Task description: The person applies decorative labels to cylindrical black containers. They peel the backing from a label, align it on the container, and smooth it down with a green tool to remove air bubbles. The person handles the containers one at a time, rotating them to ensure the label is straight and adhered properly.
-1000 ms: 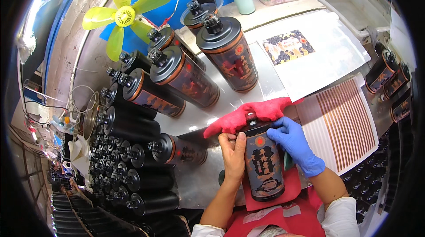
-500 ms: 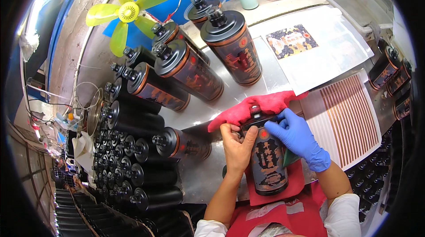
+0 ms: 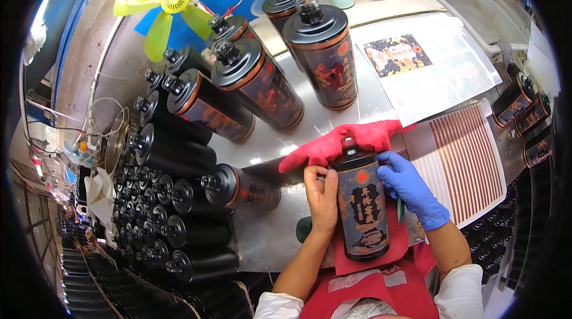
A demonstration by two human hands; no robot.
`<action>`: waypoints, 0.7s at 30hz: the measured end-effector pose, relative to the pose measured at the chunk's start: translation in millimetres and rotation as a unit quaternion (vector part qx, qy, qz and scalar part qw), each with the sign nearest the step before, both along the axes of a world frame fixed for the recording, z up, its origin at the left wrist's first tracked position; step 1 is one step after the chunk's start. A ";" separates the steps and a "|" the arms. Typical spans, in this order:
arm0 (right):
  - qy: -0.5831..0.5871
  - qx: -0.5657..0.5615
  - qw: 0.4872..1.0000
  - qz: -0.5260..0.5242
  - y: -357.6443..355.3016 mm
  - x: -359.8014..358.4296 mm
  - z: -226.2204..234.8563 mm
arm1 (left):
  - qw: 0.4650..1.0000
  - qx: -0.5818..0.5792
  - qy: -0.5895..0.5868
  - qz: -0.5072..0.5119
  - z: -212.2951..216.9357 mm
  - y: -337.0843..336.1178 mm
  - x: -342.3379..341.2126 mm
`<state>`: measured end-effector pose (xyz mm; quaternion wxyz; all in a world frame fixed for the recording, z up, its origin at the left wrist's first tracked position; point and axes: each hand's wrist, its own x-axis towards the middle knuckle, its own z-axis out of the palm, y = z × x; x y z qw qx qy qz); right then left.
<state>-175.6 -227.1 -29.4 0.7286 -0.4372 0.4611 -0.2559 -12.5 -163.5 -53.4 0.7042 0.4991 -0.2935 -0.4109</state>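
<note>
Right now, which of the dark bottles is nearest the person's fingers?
The patterned bottle in front of the red cloth, between the bare left fingers and blue-gloved right fingers. The other bottles are farther off.

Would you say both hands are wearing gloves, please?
No, only the right hand wears a blue glove; the left hand is bare.

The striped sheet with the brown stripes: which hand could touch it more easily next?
Probably the right hand, in the blue glove: it looks closer to the striped sheet, on the same side of the black labelled bottle. The bare left hand is on the bottle's other side.
</note>
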 end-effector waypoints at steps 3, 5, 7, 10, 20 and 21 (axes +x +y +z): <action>0.007 -0.010 1.000 0.003 -3.3 0.8 -4.2 | 0.999 -0.005 -0.030 0.017 -13.2 -6.4 7.2; -0.019 0.004 1.000 0.021 -0.9 -6.3 4.3 | 0.997 -0.017 0.073 -0.013 -25.0 4.3 11.5; 0.052 0.003 0.996 0.069 6.1 -11.1 16.0 | 0.997 -0.024 0.068 -0.030 -5.5 7.8 1.9; 0.065 0.000 0.992 0.105 18.7 -11.0 11.1 | 0.995 0.049 0.027 -0.078 -10.0 11.4 12.0; 0.093 0.102 0.990 -0.001 52.3 -23.8 16.0 | 0.966 -0.035 0.068 -0.249 36.5 60.8 -11.2; 0.083 0.108 0.990 -0.032 53.7 -23.0 13.8 | 0.964 -0.040 0.080 -0.250 39.8 62.1 -14.6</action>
